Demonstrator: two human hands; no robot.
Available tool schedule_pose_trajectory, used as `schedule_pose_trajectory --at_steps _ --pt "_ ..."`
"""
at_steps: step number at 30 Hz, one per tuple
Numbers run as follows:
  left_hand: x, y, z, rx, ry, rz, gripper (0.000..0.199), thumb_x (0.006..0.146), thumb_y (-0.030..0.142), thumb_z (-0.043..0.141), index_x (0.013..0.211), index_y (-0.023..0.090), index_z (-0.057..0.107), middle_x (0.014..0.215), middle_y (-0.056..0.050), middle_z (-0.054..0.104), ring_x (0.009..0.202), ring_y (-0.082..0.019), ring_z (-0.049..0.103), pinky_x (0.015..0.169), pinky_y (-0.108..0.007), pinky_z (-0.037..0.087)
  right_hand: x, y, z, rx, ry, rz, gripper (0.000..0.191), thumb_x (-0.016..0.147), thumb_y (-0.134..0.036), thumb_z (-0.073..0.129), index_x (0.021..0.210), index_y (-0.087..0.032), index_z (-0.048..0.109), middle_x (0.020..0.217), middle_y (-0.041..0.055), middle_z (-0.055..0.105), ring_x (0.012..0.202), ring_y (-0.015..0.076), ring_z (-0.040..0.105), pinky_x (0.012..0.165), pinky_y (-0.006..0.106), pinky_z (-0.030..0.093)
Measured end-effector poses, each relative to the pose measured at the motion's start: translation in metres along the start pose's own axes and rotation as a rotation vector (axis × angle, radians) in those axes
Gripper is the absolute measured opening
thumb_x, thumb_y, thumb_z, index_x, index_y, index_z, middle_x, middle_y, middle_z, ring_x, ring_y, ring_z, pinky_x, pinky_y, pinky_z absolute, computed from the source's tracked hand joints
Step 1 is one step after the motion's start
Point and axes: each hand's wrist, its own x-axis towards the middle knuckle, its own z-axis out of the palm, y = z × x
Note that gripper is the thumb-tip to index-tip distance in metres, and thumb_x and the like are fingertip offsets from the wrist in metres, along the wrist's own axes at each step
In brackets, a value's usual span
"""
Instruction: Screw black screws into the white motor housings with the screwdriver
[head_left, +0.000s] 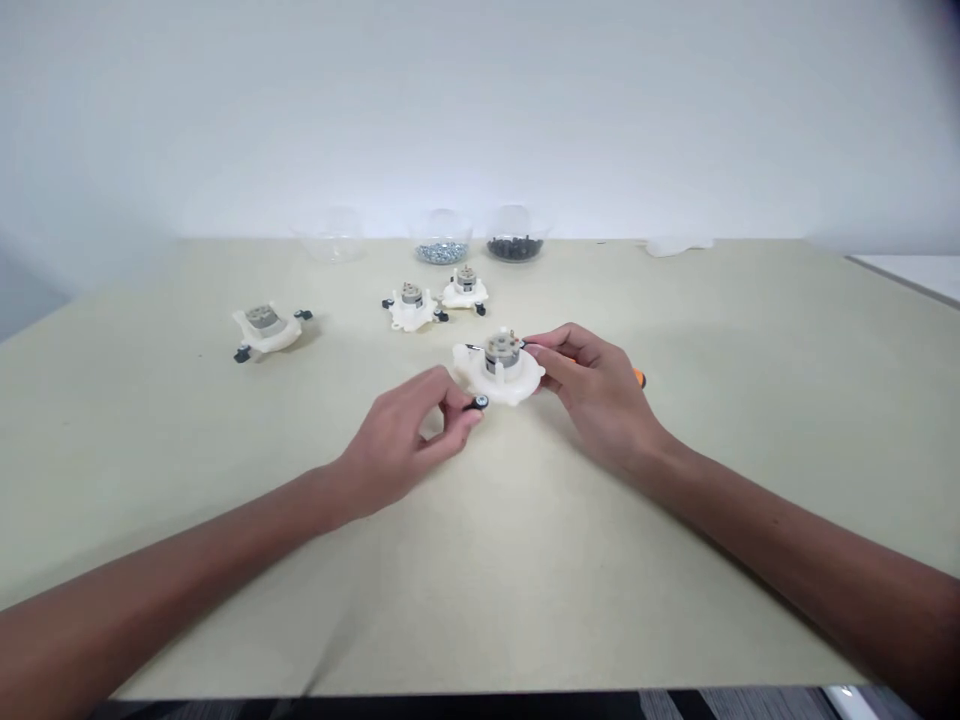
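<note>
A white plastic housing [517, 388] with a round metal motor [502, 350] in it is between my two hands. My left hand [409, 430] pinches a small black rubber piece [478, 403] with a silver screw head, at the housing's front left. At the housing's right side my right hand [600, 390] has its thumb and fingers closed on a small black piece at the edge, partly hidden by the fingertips. An orange-handled tool [640, 377] shows behind my right hand, its thin metal tip visible left of the motor; the rest is hidden.
Three similar motor housings stand farther off, at the left [274, 335], at centre [412, 312] and just behind [463, 290]. Along the wall are clear bowls, one with silver screws [442, 252], one with black pieces [514, 248], another [335, 245] at left, and a whitish item [679, 246].
</note>
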Motion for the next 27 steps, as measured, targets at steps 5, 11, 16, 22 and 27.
schedule_pose_trajectory --at_steps 5,11,16,22,27 --pt "0.009 -0.014 -0.004 -0.095 0.162 -0.178 0.020 0.091 0.037 0.053 0.079 0.021 0.051 0.069 0.000 0.062 0.067 -0.014 0.057 0.060 -0.026 0.040 -0.009 -0.010 0.005 -0.003 -0.098 -0.057 0.014 0.081 -0.030 0.068 0.082 -0.017 0.062 0.072 0.0022 0.065 0.066 0.0118 0.060 0.063 0.027 0.049" --pt "0.020 -0.030 -0.010 -0.161 0.218 -0.284 0.021 0.092 0.037 0.051 0.077 0.022 0.052 0.065 0.002 0.061 0.062 -0.013 0.056 0.059 -0.027 0.039 -0.026 -0.015 0.013 -0.066 -0.320 -0.028 0.015 0.082 -0.030 0.068 0.082 -0.018 0.059 0.068 0.0013 0.066 0.059 0.0116 0.061 0.059 0.027 0.050" --pt "0.004 -0.007 -0.003 -0.076 0.084 -0.139 0.021 0.090 0.038 0.055 0.078 0.021 0.052 0.068 0.001 0.062 0.063 -0.013 0.054 0.055 -0.025 0.037 -0.006 -0.003 0.002 -0.020 -0.047 -0.077 0.014 0.082 -0.030 0.066 0.082 -0.018 0.061 0.080 0.0029 0.066 0.069 0.0118 0.061 0.066 0.028 0.050" --pt "0.007 -0.013 -0.004 -0.086 0.072 -0.163 0.022 0.091 0.039 0.054 0.079 0.021 0.053 0.070 0.001 0.063 0.063 -0.013 0.054 0.056 -0.024 0.038 -0.004 -0.006 0.001 0.000 -0.078 -0.042 0.014 0.082 -0.028 0.067 0.080 -0.017 0.059 0.075 0.0019 0.065 0.068 0.0114 0.060 0.065 0.027 0.049" --pt "0.021 -0.033 -0.013 -0.164 0.206 -0.270 0.023 0.091 0.039 0.053 0.078 0.021 0.054 0.066 0.001 0.062 0.062 -0.013 0.055 0.058 -0.025 0.040 -0.021 -0.015 0.011 -0.045 -0.393 0.006 0.016 0.083 -0.030 0.066 0.082 -0.018 0.055 0.066 0.0006 0.066 0.058 0.0108 0.059 0.060 0.027 0.048"
